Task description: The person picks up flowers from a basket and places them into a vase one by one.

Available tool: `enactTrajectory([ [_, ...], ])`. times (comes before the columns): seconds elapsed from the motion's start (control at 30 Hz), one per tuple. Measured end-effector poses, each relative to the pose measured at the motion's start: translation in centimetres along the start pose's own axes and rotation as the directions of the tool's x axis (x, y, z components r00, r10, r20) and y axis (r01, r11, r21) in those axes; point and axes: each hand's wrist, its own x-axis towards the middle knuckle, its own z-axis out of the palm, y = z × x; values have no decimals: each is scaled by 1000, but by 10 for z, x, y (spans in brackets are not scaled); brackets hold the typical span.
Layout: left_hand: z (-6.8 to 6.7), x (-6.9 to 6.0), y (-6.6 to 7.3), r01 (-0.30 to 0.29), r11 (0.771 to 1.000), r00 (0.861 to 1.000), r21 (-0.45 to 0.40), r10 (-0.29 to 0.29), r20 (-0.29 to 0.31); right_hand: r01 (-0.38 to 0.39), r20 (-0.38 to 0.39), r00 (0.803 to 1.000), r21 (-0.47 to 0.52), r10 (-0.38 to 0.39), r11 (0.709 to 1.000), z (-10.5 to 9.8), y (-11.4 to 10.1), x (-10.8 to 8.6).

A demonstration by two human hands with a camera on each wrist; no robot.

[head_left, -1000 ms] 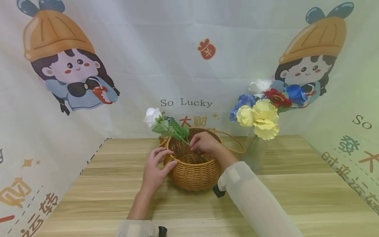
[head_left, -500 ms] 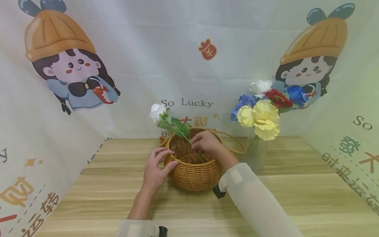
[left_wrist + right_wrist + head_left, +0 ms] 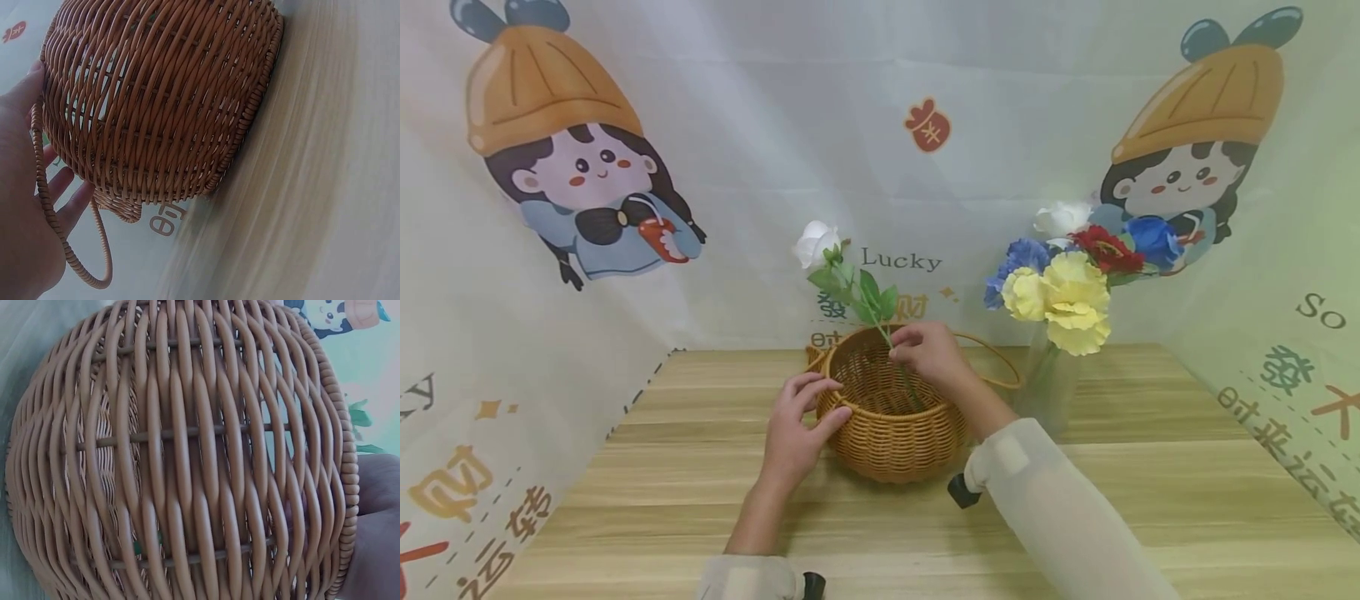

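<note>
A round wicker basket point(image 3: 895, 446) stands on the table in the head view. At its left rim my left hand point(image 3: 793, 425) holds it, thumb toward the front and fingers at the side. The left wrist view shows that hand point(image 3: 28, 194) against the woven wall, beside a loop handle point(image 3: 75, 265). My right hand point(image 3: 932, 354) pinches the green stem of a white artificial rose point(image 3: 817, 245) above the basket's opening. The rose leans left, its leaves above the rim and its lower stem inside the basket. The weave point(image 3: 187, 456) hides most of the right hand in the right wrist view.
To the right of the basket stands a clear vase point(image 3: 1047, 387) with yellow flowers point(image 3: 1067, 300), a red flower point(image 3: 1108, 250), blue flowers point(image 3: 1152, 243) and a white flower point(image 3: 1063, 219). A printed cloth point(image 3: 760, 125) hangs behind the wooden table point(image 3: 685, 467).
My right hand has moved slightly up and right with the rose. The bloom has risen and swung rightward, so the stem stands more upright. My left hand stays at the basket's rim.
</note>
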Motion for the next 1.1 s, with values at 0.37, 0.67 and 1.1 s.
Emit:
enactTrajectory([
  [0.37, 3, -1, -1, -7, 1000, 1000, -2, 7, 8, 90, -146, 986, 78, -77, 993, -3, -3, -7],
  [0.67, 0, 0, -1, 7, 1000, 1000, 3, -7, 2, 149, -251, 963, 182, -101, 972, -10, -9, -19],
  [1.1, -2, -1, -3, 16, 1000, 1000, 4, -16, 1, 254, -424, 896, 246, -132, 935, -33, -23, -29],
])
